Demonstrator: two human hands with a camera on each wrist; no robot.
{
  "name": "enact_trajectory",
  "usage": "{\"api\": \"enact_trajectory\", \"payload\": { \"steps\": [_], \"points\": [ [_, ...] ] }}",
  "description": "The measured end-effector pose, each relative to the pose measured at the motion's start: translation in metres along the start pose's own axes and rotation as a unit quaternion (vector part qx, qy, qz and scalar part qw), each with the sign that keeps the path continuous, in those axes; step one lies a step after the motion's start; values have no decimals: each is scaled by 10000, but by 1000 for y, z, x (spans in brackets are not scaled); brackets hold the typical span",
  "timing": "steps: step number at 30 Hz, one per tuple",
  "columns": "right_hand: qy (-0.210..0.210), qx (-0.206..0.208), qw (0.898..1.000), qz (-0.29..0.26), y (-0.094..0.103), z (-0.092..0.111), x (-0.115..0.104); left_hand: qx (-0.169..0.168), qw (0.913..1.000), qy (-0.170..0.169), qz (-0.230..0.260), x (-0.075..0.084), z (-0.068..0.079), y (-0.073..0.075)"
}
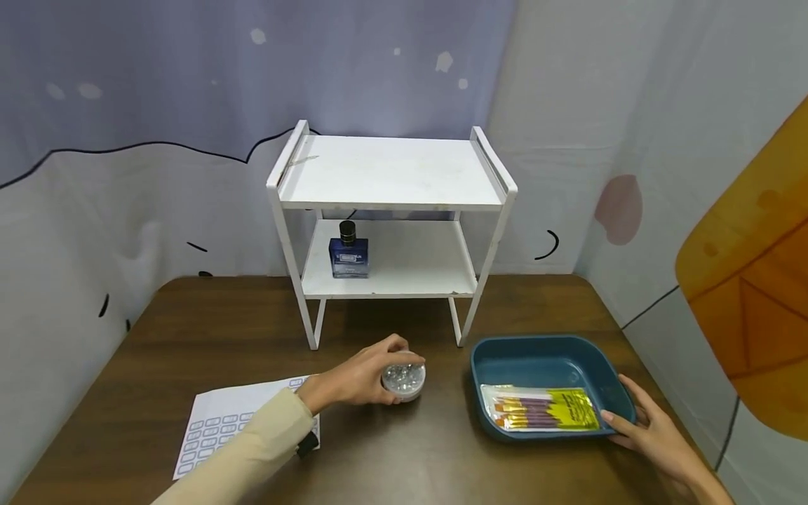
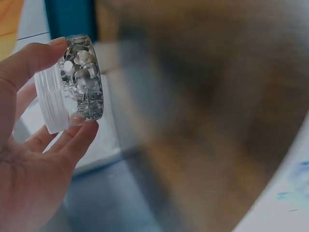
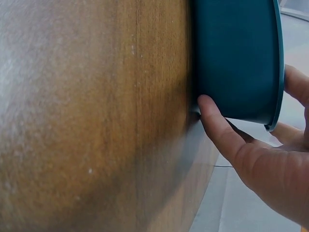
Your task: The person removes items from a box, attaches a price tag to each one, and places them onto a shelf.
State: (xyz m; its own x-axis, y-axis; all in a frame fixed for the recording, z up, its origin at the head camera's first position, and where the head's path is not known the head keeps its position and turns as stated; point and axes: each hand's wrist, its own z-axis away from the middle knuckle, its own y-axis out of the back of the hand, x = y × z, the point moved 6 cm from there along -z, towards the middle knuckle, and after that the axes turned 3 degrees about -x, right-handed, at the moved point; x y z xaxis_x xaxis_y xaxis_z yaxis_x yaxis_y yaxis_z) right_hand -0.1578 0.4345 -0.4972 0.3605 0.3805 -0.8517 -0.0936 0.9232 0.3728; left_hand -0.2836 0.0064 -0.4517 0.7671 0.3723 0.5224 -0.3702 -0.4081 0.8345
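My left hand [image 1: 360,373] grips a small round clear jar [image 1: 404,380] over the table, in front of the white rack. Thumb and fingers lie on opposite sides of the jar. Silvery bits and beads show inside it in the left wrist view, beside a ribbed white band [image 2: 52,99]. On the right, my right hand [image 1: 653,433] holds the right end of a teal plastic tray [image 1: 536,342], thumb over the rim and fingers against the outer wall. A packet of paintbrushes [image 1: 543,409] with purple handles and a yellow label lies in the tray.
A white two-tier rack [image 1: 391,172] stands at the back of the wooden table [image 1: 429,456]. On its lower shelf is a dark blue perfume bottle [image 1: 349,258]. A sheet of printed labels [image 1: 217,421] lies under the left forearm. Printed curtains [image 1: 189,210] hang behind.
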Motion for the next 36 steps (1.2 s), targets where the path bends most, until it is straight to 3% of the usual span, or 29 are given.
{"api": "enact_trajectory", "payload": {
  "steps": [9, 17, 28, 32, 36],
  "points": [
    [43, 63, 10000, 16, 1, -1, 0, -82, 9998, -126, 119, -18, 13, -19],
    [24, 71, 9999, 114, 1, -1, -2, -255, 9996, -67, 39, -17, 11, -20],
    [-77, 82, 9994, 340, 3, -2, -4, -468, 9982, 330, 200, -19, 15, -18],
    [-164, 222, 9944, 1023, 8, -2, -11, -177, 9982, 511, 267, -21, 25, -6],
    [378, 947, 9758, 1934, 11, 3, -35, 384, 9964, 721, 235, -27, 45, 14]
  ]
}}
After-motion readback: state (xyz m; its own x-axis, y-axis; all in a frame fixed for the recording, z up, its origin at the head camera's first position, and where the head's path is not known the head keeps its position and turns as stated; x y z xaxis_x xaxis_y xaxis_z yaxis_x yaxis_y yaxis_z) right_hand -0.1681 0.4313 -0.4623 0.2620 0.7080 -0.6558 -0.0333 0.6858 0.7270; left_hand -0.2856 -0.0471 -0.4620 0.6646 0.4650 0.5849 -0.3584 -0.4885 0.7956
